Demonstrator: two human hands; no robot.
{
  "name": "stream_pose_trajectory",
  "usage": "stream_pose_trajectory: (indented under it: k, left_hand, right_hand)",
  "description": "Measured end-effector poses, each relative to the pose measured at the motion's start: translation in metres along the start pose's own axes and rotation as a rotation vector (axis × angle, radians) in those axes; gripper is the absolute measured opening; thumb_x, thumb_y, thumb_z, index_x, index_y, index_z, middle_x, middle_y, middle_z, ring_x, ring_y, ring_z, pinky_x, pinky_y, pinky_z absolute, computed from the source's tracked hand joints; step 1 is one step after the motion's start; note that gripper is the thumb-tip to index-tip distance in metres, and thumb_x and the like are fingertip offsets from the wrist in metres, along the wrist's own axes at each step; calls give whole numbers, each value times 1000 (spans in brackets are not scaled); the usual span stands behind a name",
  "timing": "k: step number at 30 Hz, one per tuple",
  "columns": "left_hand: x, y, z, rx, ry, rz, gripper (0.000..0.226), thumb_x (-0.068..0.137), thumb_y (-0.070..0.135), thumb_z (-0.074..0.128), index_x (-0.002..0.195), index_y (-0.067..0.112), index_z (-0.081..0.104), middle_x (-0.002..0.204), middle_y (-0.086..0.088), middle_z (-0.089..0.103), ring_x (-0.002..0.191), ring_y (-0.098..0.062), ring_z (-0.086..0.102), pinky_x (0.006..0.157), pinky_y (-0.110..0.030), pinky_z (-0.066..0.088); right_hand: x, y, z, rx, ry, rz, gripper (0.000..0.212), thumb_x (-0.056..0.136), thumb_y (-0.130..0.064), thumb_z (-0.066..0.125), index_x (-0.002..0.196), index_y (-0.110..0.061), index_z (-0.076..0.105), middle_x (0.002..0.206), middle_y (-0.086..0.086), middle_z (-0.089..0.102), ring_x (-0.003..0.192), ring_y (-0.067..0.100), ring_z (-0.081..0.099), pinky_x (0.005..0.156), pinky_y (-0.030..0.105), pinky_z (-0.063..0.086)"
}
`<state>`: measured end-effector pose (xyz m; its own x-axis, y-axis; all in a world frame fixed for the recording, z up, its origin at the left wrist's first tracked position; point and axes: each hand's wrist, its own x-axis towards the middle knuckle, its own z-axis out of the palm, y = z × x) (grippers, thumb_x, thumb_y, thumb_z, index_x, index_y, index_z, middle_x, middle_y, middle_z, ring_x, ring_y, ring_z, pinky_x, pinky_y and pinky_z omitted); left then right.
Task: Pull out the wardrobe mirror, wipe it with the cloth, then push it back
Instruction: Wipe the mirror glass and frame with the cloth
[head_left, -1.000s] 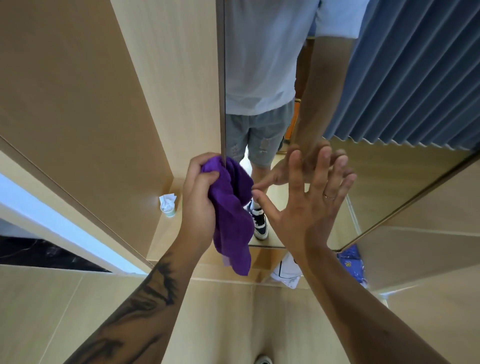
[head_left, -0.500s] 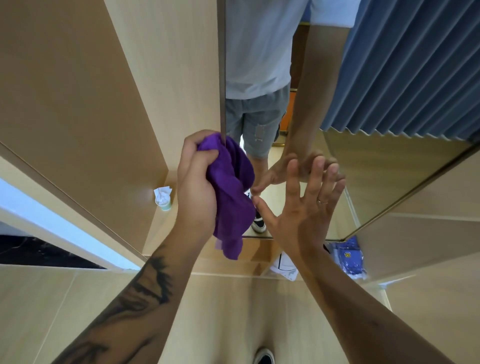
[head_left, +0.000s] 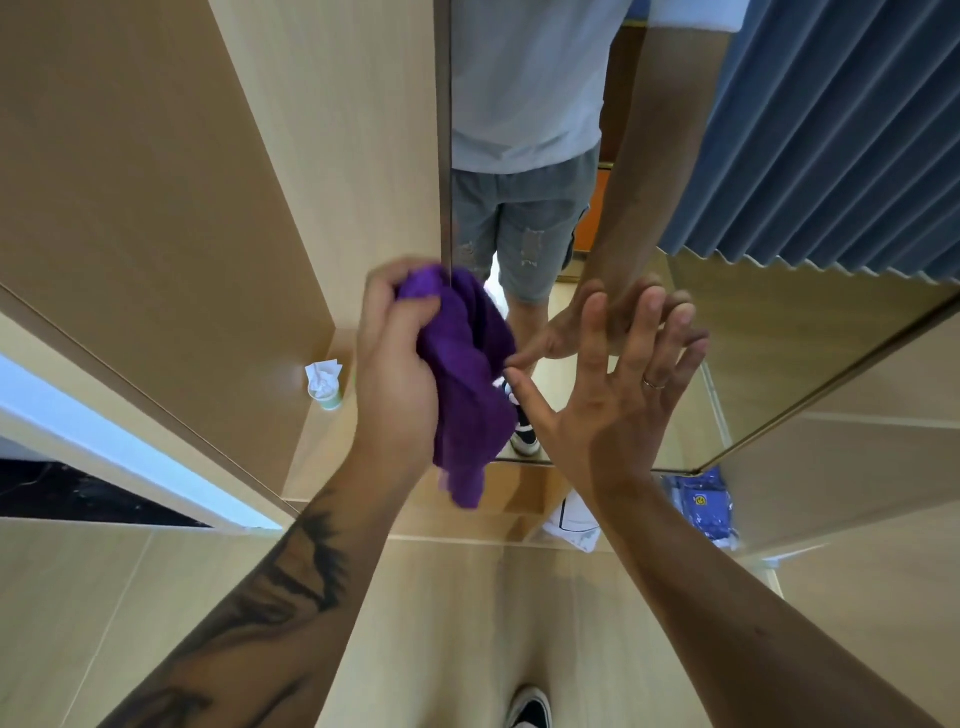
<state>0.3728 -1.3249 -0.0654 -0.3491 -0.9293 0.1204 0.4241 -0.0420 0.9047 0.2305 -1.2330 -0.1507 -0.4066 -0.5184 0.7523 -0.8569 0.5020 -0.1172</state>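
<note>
- Purple cloth (head_left: 467, 374): left hand (head_left: 395, 364) is gripping it bunched against the mirror (head_left: 753, 322) edge.
- Right hand (head_left: 618, 395): fingers (head_left: 647, 322) are spreading open, pressing the glass.

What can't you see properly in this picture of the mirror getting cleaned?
- Head view: the top of the mirror is cut off by the picture's upper edge.
- The left hand and purple cloth are motion-blurred and cover the mirror's edge there.
- The right hand hides the glass behind it.
- The small cup is too small to tell its contents.
</note>
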Motion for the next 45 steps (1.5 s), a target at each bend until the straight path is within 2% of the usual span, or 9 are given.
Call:
stream_pose_trajectory:
  k: [4, 8, 12, 16, 23, 30, 34, 41, 45]
  left_hand:
    - [21, 28, 7, -13, -76, 131, 23, 80, 32, 59, 101, 27, 68, 100, 9, 69, 98, -13, 64, 85, -29, 52]
    - [4, -10, -5, 27, 39, -135, 16, 94, 19, 52, 99, 23, 66, 97, 2, 67, 90, -10, 63, 83, -27, 51]
    - [-4, -24, -12, 133, 110, -260, 28, 101, 5, 41, 94, 21, 64, 80, 12, 67, 72, -2, 63, 74, -27, 50]
    - [14, 25, 10, 44, -14, -77, 24, 91, 16, 48, 89, 27, 69, 85, 6, 69, 78, -9, 64, 70, -23, 53]
    - [36, 66, 25, 13, -138, 165, 27, 84, 33, 57, 104, 20, 69, 109, -7, 67, 102, -29, 61, 90, -46, 49]
    - [-3, -29, -12, 32, 49, -210, 27, 83, 26, 50, 84, 37, 75, 93, 2, 66, 87, -15, 62, 89, -41, 45]
    - [-7, -40, -17, 64, 108, -254, 27, 81, 25, 50, 81, 35, 75, 89, 5, 68, 83, -14, 63, 89, -41, 46]
    - [17, 38, 19, -28, 17, 47, 25, 83, 19, 50, 87, 28, 73, 104, -10, 64, 101, -28, 59, 96, -45, 45]
    - [39, 85, 42, -138, -100, 190, 22, 88, 16, 49, 100, 8, 65, 107, -19, 58, 100, -34, 55, 91, -50, 46]
  right_hand:
    - [-1, 1, -1, 4, 9, -8, 116, 88, -80, 62, 166, -29, -6, 165, 14, 8, 159, 27, -21, 119, 75, 22]
    - [0, 0, 1, -4, 32, 4, 118, 88, -81, 61, 166, -30, -12, 172, 1, -27, 158, 23, -25, 121, 73, 20]
    - [0, 3, 1, -22, 41, -25, 116, 89, -81, 59, 167, -28, -8, 172, 1, -27, 160, 26, -20, 121, 71, 20]
    - [-1, 5, 0, -48, 19, -24, 113, 91, -80, 57, 167, -27, -8, 171, 4, -27, 159, 29, -21, 121, 70, 20]
    - [-3, 7, -3, -30, -22, -48, 107, 94, -83, 44, 166, -27, -11, 171, 4, -29, 159, 29, -21, 123, 71, 18]
    - [-3, 11, 0, -68, 4, -75, 110, 93, -80, 54, 167, -27, -9, 170, 5, -30, 159, 30, -22, 127, 64, 9]
    - [-3, 12, -3, -59, -10, -78, 105, 95, -78, 54, 167, -28, -5, 170, 5, -31, 159, 29, -22, 127, 65, 11]
    - [-4, 11, -8, -65, -35, -75, 104, 95, -72, 60, 166, -27, -2, 169, 5, -33, 159, 30, -23, 127, 64, 7]
    - [-4, 12, -8, -59, -39, -75, 98, 96, -67, 63, 164, -25, 6, 170, 5, -30, 159, 30, -22, 127, 64, 9]
